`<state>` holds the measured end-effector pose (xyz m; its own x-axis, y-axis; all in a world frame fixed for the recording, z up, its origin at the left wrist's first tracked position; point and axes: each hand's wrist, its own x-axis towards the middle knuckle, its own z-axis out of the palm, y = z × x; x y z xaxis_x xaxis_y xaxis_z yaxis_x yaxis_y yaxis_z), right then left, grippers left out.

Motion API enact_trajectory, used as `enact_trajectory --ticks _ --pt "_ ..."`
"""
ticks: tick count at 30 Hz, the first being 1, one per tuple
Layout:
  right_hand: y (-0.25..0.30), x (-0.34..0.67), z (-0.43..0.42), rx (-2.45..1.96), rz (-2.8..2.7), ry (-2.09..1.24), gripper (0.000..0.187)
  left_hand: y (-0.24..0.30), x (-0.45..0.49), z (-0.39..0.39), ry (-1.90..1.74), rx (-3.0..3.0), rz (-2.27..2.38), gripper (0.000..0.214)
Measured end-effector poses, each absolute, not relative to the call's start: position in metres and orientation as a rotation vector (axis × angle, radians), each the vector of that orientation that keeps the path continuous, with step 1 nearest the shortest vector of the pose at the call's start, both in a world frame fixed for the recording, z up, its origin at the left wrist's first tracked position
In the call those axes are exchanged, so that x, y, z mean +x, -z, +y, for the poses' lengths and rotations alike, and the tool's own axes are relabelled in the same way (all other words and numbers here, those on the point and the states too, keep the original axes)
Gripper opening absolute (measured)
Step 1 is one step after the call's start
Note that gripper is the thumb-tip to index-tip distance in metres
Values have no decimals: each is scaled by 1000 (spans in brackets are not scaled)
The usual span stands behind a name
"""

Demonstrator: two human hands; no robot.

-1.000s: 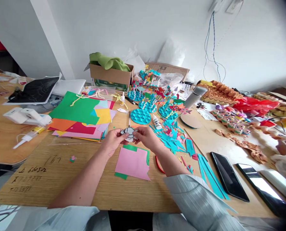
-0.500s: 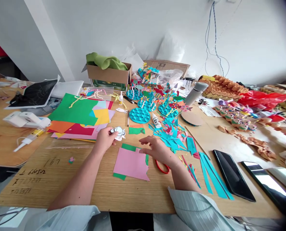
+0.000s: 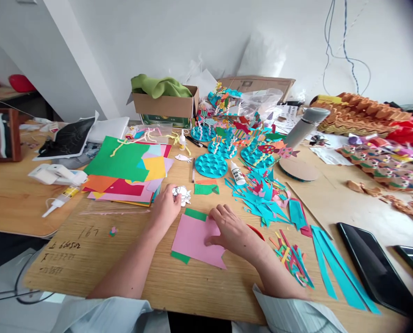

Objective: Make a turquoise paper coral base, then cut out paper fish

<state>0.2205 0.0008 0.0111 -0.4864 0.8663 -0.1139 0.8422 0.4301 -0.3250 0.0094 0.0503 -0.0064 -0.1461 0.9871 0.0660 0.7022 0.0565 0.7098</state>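
In my left hand [image 3: 165, 206], closed by its fingertips, is a white paper fish cutout [image 3: 183, 195] with black outlines. My right hand [image 3: 229, 230] rests with its fingers apart on a sheet of pink paper [image 3: 190, 238]. Beneath that sheet lies green paper [image 3: 179, 257], showing at its edges. Partly covered by my right hand are the red scissors [image 3: 257, 232]. Just beyond the pink sheet sits a green paper strip [image 3: 206, 189] with a fish drawn on it. A white glue bottle [image 3: 238, 175] lies farther back.
Stacked coloured paper [image 3: 118, 159] lies on the left, near a glue gun [image 3: 61, 200]. Blue paper scraps [image 3: 258, 199] spread on the right, with a black phone [image 3: 373, 263] beyond. A blue bumpy disc [image 3: 211, 165] and a cardboard box [image 3: 166, 104] stand farther back.
My right hand has come down onto the pink paper. My left hand still holds the fish cutout, slightly lower. The whole view has shifted, with things appearing farther right.
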Motion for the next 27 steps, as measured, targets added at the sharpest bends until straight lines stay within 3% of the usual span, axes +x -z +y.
enact_trajectory --ticks 21,27 --pt "-11 229 4 -1492 -2513 -578 42 9 5 51 -1010 1620 1821 22" --pt "-8 225 11 -1367 -2273 -650 21 6 2 54 -993 1578 1827 14"
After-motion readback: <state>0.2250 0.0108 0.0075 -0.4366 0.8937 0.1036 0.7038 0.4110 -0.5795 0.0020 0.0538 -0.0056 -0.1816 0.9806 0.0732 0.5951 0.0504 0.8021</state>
